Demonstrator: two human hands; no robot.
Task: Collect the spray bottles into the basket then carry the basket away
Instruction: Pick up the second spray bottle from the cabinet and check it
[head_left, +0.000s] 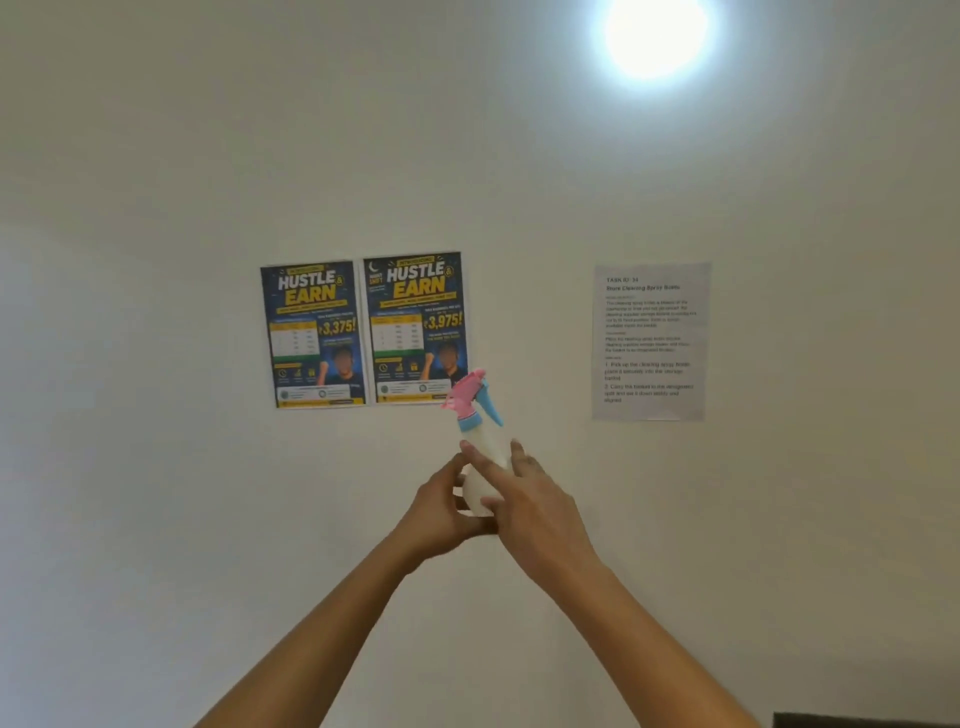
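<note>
A white spray bottle (480, 467) with a pink and blue trigger head is held up in front of a white wall, roughly upright and leaning slightly left. My left hand (441, 506) wraps the bottle's lower body from the left. My right hand (524, 493) lies on the bottle from the right, fingers spread over its front. Both arms reach up from the bottom of the view. No basket is in view.
Two blue and yellow posters (363, 332) hang on the wall behind the bottle. A printed task sheet (652, 343) is taped to the right. A bright lamp (654, 31) glares at the top. A dark edge (862, 721) shows at the bottom right corner.
</note>
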